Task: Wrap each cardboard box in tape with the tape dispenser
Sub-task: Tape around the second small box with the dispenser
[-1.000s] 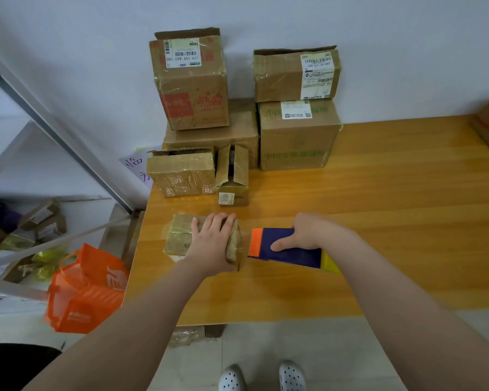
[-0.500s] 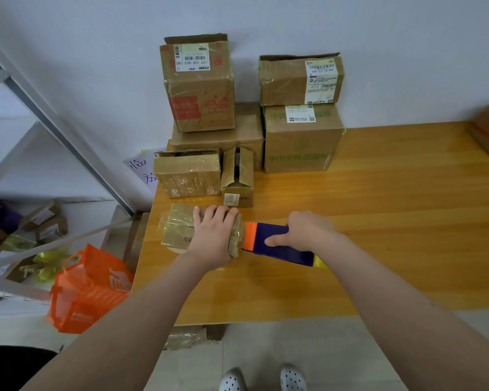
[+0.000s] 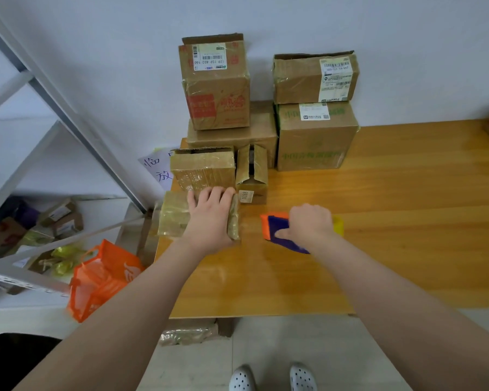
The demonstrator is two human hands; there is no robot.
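Nearest the camera, the wooden table [image 3: 266, 280] carries both hands at its left end. The left hand [image 3: 209, 221] lies flat on the flat cardboard box [image 3: 172, 218], fingers straight across its top and tips at its far edge, pinning it at the table's left corner. The right hand [image 3: 311, 224] grips the tape dispenser [image 3: 275, 225], fingers curled over its blue body and thumb along the near side.

The relation that matters is that the box lies directly left of the dispenser, with a strip of bare table between them. The dispenser's long axis runs left to right, its orange end facing the box's right side face and its yellow end hidden mostly behind the right hand. The box's own long axis also runs left to right, so the next pass probably needs a straight sweep leftward. I cannot tell whether a strand of tape spans the gap.

0.5 s ago the orange end was touching the box's right side; now it stands clear of it, drawn off to the right. The left hand has kept its place on top.

Farther back, 2 small boxes [image 3: 203, 170] stand just behind the flat one, and the stacked boxes [image 3: 314, 136] sit against the wall.
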